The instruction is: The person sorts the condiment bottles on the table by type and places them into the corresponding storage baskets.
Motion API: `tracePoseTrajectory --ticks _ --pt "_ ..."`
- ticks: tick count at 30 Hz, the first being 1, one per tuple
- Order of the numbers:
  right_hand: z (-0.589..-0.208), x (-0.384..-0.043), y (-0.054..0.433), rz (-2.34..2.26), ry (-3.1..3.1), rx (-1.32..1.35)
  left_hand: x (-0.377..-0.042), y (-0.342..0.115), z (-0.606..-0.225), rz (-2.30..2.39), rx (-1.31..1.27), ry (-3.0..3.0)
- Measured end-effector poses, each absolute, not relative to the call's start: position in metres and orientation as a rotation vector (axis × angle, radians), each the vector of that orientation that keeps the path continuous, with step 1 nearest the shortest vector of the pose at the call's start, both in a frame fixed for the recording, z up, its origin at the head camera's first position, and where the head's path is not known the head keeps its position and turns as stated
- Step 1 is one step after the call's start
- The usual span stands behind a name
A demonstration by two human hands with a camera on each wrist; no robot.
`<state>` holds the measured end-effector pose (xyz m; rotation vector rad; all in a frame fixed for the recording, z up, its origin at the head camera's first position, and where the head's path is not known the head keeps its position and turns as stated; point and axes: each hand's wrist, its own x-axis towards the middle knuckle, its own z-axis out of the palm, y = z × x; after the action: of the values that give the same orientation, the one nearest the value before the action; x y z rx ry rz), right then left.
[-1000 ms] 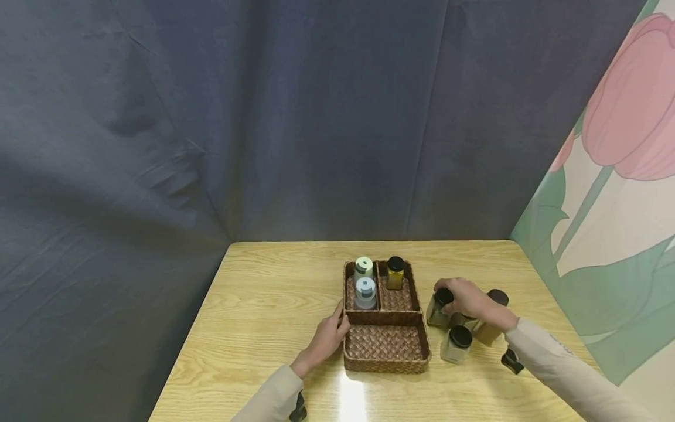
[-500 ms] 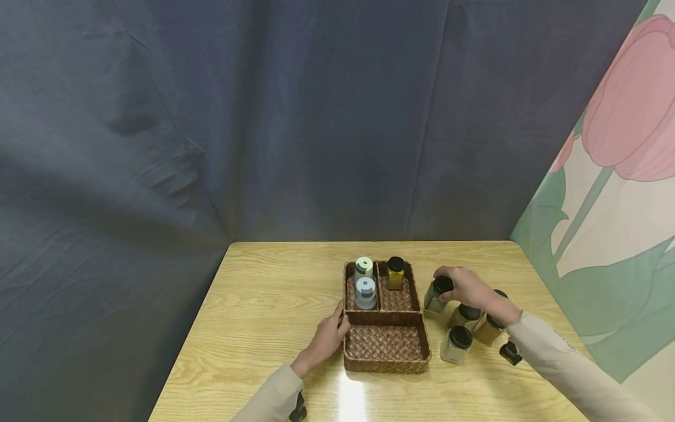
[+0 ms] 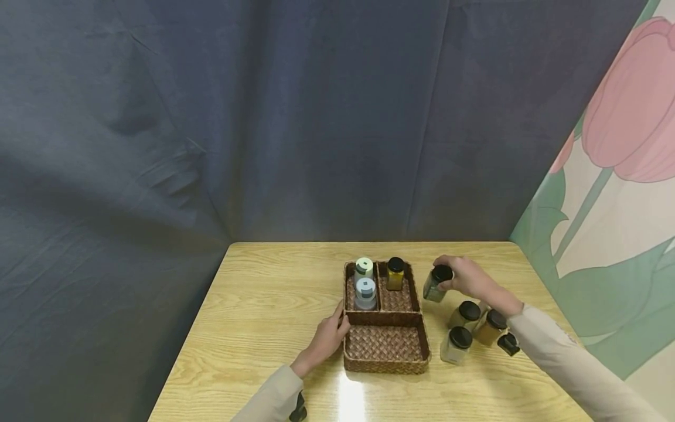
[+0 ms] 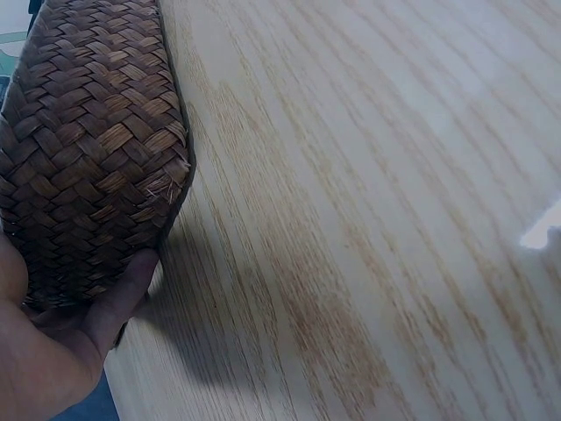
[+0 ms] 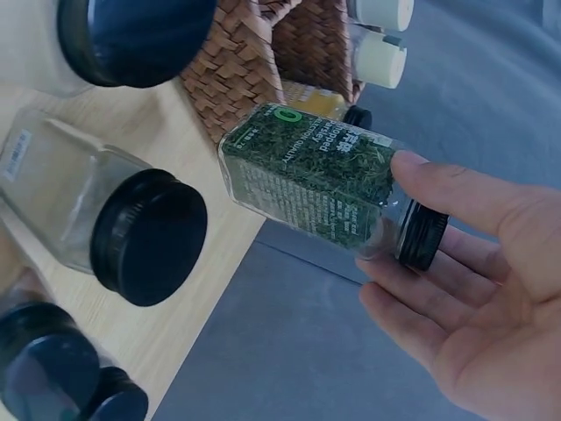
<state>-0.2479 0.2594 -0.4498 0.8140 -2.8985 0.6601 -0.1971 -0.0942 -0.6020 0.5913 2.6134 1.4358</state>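
In the head view my right hand [image 3: 466, 278] holds a glass jar of chopped parsley [image 3: 435, 287] by its neck and black lid, just right of the woven basket [image 3: 387, 366]. The right wrist view shows the thumb on one side of the parsley jar [image 5: 307, 180] and fingers on the other. Against the basket's left wall rests my left hand [image 3: 327, 339]. In the left wrist view an extended finger of the left hand [image 4: 44, 360] touches the lower part of the woven wall [image 4: 96, 149]. Two white-lidded jars [image 3: 365, 293] and a yellow-filled jar [image 3: 395, 274] stand in the rear compartments.
Right of the basket stand a pale black-lidded jar [image 3: 456, 346], a second jar [image 3: 465, 315] and a brownish jar [image 3: 490, 328]. A small black object [image 3: 508, 344] shows by the right sleeve. A dark curtain [image 3: 337, 129] hangs behind the wooden table [image 3: 274, 287].
My right hand has lifted the parsley jar and moved it toward the back of the table, away from the other jars. The left hand has stayed at the basket's side.
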Motion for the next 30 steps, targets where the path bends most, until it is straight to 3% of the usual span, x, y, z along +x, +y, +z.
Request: tracePoseTrajectory --ticks 30 --pt "-0.433 -0.253 0.230 0.717 -2.865 0.754 -0.197 -0.094 -0.602 1.434 0.602 2.628"
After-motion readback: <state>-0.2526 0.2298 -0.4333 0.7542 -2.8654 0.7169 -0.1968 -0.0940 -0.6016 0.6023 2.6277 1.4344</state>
